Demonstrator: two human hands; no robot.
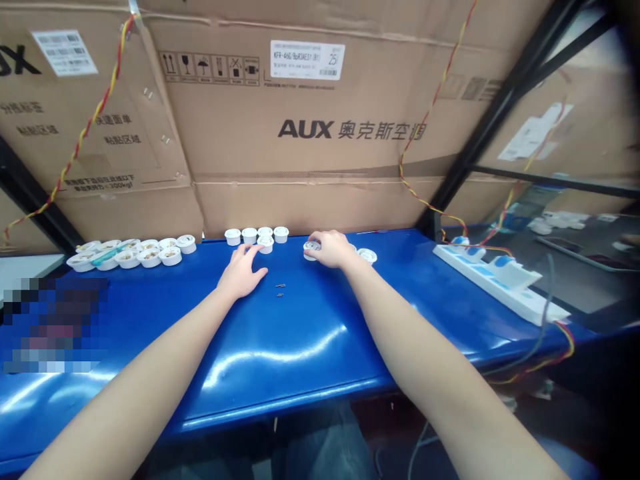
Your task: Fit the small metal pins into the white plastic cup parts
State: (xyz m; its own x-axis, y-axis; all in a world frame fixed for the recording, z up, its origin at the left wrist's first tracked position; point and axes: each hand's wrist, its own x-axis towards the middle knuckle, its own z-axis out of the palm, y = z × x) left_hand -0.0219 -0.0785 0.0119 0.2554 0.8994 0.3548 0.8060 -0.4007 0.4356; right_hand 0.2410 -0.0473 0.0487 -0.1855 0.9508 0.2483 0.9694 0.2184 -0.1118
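My right hand [334, 248] is curled over a small round white cup [311, 251], fingers round its top and side. Part of that cup is hidden under the fingers. Just beyond the wrist, another white cup [367, 255] shows, with one more partly covered by the hand. My left hand [241, 273] has its fingers stretched and the thumb apart, its fingertips close beside a white cup [265, 245]; whether they touch it I cannot tell. Behind that cup stands a short row of similar cups [249, 235]. Several small dark metal pins [281, 290] lie on the blue table between my hands.
A cluster of white cups holding small pieces [149, 258] stands at the left, a teal tool [106, 256] lying across it. Cardboard [310, 180] walls off the back of the blue table [290, 353]. A white power strip [500, 283] with wires lies along the right edge.
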